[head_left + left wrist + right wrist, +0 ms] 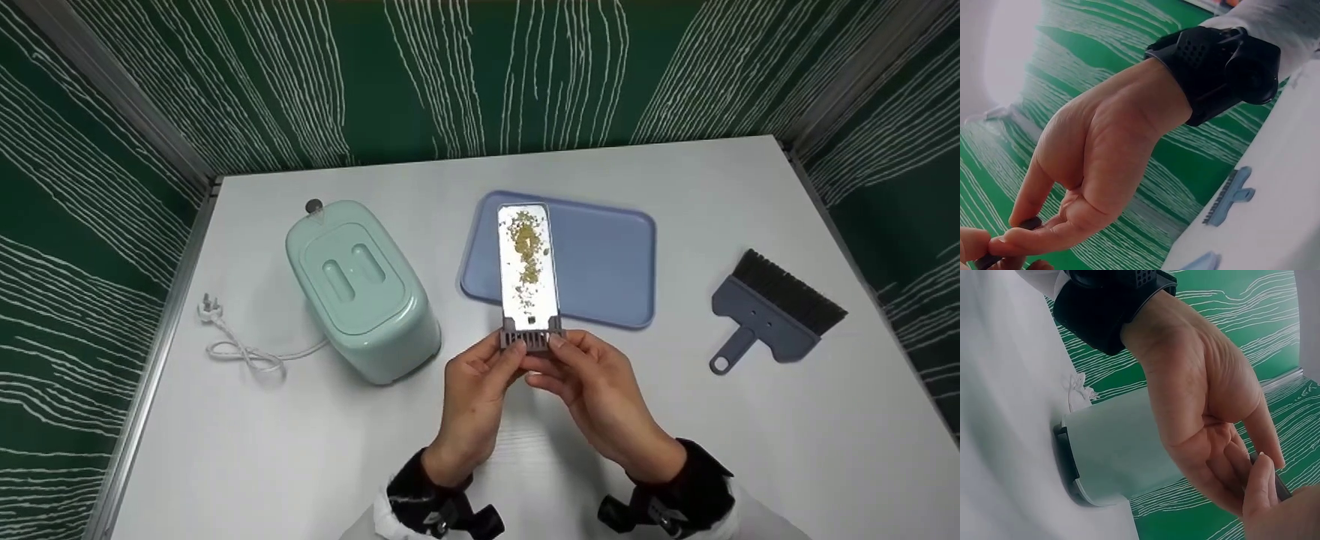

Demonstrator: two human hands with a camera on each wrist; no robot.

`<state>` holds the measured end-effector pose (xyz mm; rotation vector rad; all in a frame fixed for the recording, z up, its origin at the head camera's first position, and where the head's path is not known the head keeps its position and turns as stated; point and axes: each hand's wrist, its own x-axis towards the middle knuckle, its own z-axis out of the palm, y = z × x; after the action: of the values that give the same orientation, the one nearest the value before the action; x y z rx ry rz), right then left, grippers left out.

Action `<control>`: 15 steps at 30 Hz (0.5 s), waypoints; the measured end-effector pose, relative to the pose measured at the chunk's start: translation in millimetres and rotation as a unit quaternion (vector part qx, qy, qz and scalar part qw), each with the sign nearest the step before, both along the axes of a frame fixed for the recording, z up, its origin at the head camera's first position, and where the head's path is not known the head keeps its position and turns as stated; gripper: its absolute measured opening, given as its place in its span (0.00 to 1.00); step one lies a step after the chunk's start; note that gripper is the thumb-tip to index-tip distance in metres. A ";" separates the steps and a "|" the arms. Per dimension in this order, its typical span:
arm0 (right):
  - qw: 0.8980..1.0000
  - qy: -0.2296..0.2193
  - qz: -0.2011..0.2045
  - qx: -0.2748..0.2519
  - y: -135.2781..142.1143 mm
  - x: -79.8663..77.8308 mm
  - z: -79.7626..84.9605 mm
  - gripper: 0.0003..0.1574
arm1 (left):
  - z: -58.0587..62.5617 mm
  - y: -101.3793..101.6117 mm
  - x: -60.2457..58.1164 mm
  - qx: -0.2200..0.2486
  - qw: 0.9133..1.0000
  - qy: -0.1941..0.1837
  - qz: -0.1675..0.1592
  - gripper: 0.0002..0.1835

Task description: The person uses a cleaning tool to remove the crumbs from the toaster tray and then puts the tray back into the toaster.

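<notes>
Above the blue serving tray (pixel 600 255), both hands hold a narrow metal crumb tray (pixel 510 270) level by its grey slotted end. Yellow-brown crumbs (pixel 526 244) lie scattered along its shiny surface. My left hand (pixel 478 397) pinches the left corner of that end, thumb on top. At the right corner, my right hand (pixel 600 386) pinches it the same way, its lower fingers curled underneath. In the left wrist view the right hand (pixel 1106 146) fills the middle, and in the right wrist view the left hand (pixel 1196 394) does; only a dark edge of the crumb tray shows there.
A mint-green toaster (pixel 409 341) with a lid (pixel 356 277) on top stands at the left, its white cord and plug (pixel 214 309) beside it. To the right lies a grey-blue hand brush (pixel 769 322) with dark bristles. Green walls with white lines surround the white table (pixel 300 465).
</notes>
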<state>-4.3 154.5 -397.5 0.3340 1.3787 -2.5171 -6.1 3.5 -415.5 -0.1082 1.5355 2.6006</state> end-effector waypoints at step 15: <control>0.991 0.059 0.114 0.025 23.1 -4.1 -2.5 0.08 | 4.7 -6.4 -5.7 0.011 1.000 0.004 0.019 0.17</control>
<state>-8.4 177.7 -399.9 0.0332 1.4357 -2.3498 -11.8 -2.9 -410.9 -0.1259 1.5226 2.6491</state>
